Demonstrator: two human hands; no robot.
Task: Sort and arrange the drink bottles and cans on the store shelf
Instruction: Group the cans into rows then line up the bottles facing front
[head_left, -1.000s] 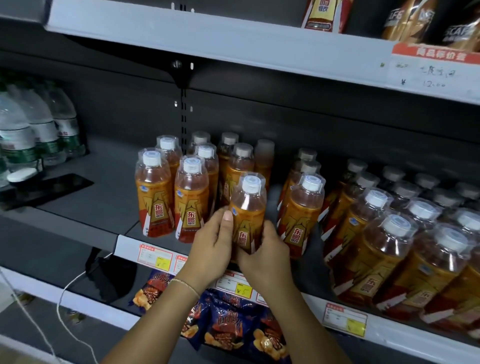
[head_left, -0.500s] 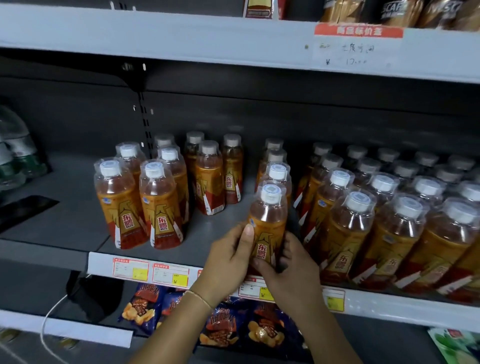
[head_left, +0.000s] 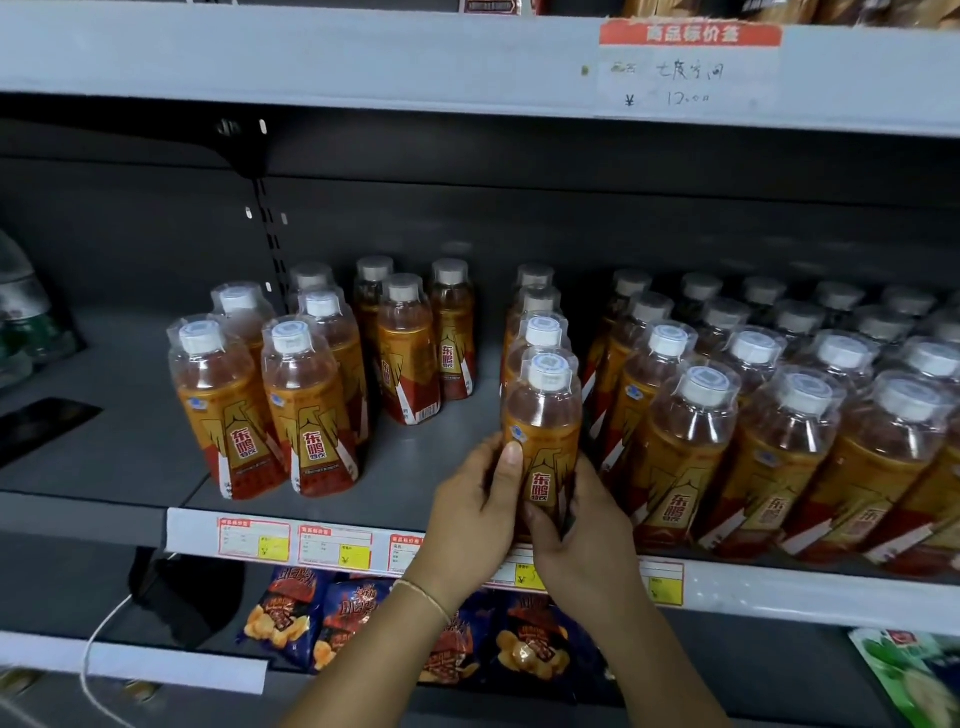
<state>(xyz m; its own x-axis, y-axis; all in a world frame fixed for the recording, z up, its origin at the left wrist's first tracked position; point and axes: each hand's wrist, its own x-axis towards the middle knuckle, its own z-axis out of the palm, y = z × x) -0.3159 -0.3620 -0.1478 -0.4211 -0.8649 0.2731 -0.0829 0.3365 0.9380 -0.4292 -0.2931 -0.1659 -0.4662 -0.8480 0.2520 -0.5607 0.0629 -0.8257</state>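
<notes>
I grip the bottle (head_left: 543, 431) with my left hand (head_left: 475, 512) and right hand (head_left: 582, 540), at the shelf (head_left: 363, 483) front edge beside the packed rows (head_left: 779, 415). If I nudge it sideways, it could topple neighbours or slip off.

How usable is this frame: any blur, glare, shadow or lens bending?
Head view: the orange plastic drink bottle with a white cap, gripped by the left hand and right hand, is sharp; the grey upper shelf edge bows slightly from the wide lens; the back-row bottles sit dim in its shadow; the clear water bottles at far left are smeared; no harsh glare.
</notes>
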